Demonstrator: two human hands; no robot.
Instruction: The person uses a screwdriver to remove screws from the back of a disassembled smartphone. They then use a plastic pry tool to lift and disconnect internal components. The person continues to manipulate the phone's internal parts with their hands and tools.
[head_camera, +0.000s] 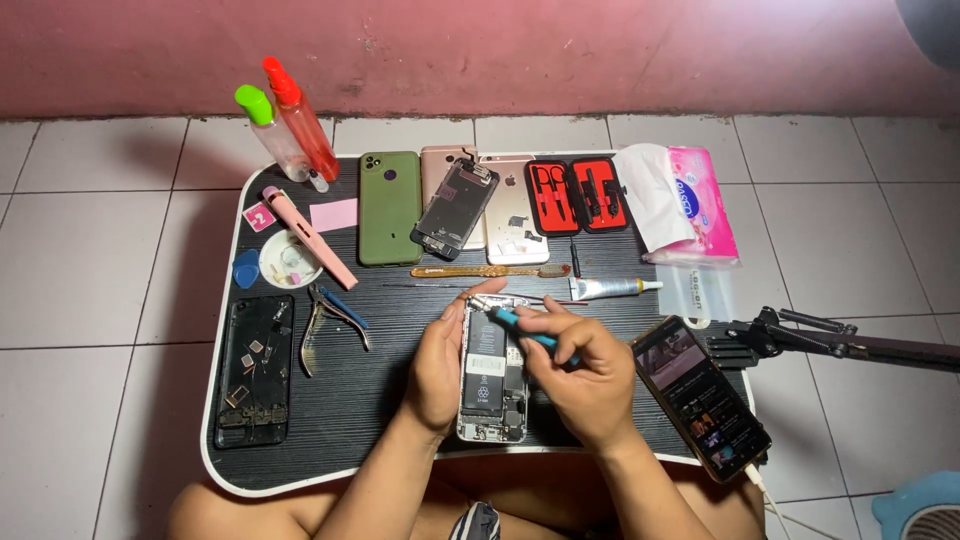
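Observation:
An opened phone (490, 375) with its battery and insides showing lies on the black tray table (380, 400). My left hand (436, 372) grips the phone's left side and holds it steady. In my right hand (585, 375) is a blue screwdriver (525, 330), its tip touching the phone's top end near the upper edge. Both hands rest over the tray's near half.
Two spray bottles (290, 130), a green-cased phone (389, 207), a detached screen (455, 210), a rose-gold phone back (515, 210), a red tool case (578, 195), tissues (690, 205), a glue tube (610, 289), pliers (325, 325), a dark phone frame (255, 370) and a lit phone (702, 395) on a stand arm (850, 345).

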